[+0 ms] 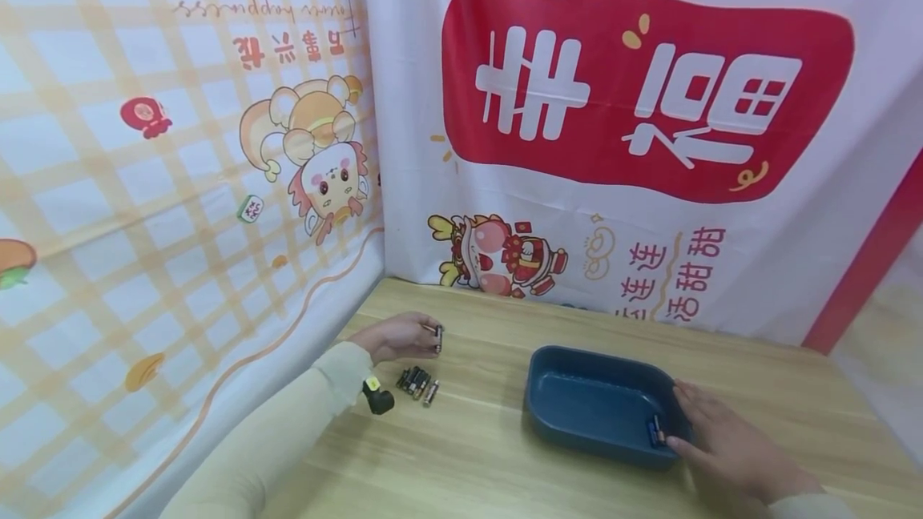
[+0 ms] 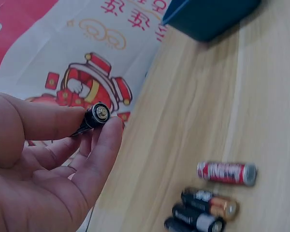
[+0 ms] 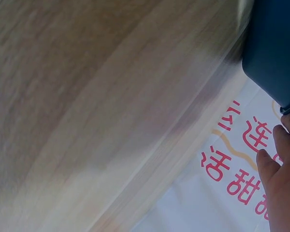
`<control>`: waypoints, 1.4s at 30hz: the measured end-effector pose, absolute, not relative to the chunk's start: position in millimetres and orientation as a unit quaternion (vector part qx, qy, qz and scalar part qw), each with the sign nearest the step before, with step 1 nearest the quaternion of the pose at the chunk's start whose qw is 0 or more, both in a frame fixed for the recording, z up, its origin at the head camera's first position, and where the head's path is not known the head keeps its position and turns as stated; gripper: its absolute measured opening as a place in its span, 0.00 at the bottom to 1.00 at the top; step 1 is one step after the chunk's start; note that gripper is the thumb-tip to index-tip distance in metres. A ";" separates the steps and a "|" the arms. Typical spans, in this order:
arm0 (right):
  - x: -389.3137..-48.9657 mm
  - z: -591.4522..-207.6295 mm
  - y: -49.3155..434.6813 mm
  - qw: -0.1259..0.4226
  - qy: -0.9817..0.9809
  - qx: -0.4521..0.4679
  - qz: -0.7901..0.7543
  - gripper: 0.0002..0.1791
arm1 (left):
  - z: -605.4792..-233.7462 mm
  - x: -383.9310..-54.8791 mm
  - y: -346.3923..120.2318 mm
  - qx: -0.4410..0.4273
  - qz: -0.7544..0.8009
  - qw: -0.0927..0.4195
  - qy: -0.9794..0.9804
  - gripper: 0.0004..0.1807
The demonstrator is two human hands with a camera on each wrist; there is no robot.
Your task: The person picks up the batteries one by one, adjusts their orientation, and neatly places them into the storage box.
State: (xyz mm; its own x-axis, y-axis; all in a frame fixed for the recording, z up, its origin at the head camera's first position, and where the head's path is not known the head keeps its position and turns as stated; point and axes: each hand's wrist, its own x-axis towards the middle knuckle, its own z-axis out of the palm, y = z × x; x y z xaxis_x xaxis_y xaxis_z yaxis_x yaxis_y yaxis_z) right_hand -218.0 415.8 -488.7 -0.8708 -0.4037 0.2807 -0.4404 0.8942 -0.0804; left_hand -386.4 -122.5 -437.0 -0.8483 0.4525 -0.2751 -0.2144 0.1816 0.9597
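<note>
My left hand [image 1: 407, 336] pinches a black AA-size battery [image 2: 97, 115] between thumb and fingers, raised over the table. Its nub end faces the camera in the left wrist view. Just below that hand lie several loose batteries [image 1: 414, 381], side by side; the outermost is a red and silver battery [image 2: 227, 173]. To the right stands a dark blue plastic basin [image 1: 598, 399], with a few batteries [image 1: 655, 431] in its right end. My right hand [image 1: 735, 443] holds the basin's right end by the rim, thumb at the near side and fingers spread along the outer side.
Everything stands on a light wood-grain table [image 1: 476, 439]. A white cloth [image 1: 418, 102] with red print hangs behind it, and a checked cloth [image 1: 86, 183] covers the left side. A small black device [image 1: 378, 397] is strapped at my left wrist.
</note>
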 end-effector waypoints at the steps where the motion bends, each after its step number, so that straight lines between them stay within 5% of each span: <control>1: -217.9 -489.6 415.9 0.129 -0.964 0.219 0.073 0.42 | -435.3 -386.1 -118.5 0.084 0.640 0.267 0.716 0.19; 22: -219.3 -495.7 419.1 0.151 -0.959 0.231 0.065 0.42 | -425.6 -381.7 -23.2 0.099 0.703 0.297 0.639 0.23; 35: -217.9 -491.4 417.0 0.131 -0.965 0.219 0.065 0.43 | -425.4 -377.3 28.5 0.165 0.652 0.330 0.662 0.11; 42: -220.7 -491.1 418.3 0.119 -0.967 0.214 0.067 0.43 | -428.0 -373.4 48.7 0.163 0.643 0.337 0.668 0.16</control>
State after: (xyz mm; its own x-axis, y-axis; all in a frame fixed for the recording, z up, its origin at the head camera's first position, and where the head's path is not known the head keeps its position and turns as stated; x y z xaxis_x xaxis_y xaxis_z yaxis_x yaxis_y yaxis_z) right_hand -220.7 418.3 -491.1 -0.8799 -0.3983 0.2593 -0.4302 0.8993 -0.0785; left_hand -373.4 48.7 -428.0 -0.7194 0.6515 -0.2407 -0.2152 0.1204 0.9691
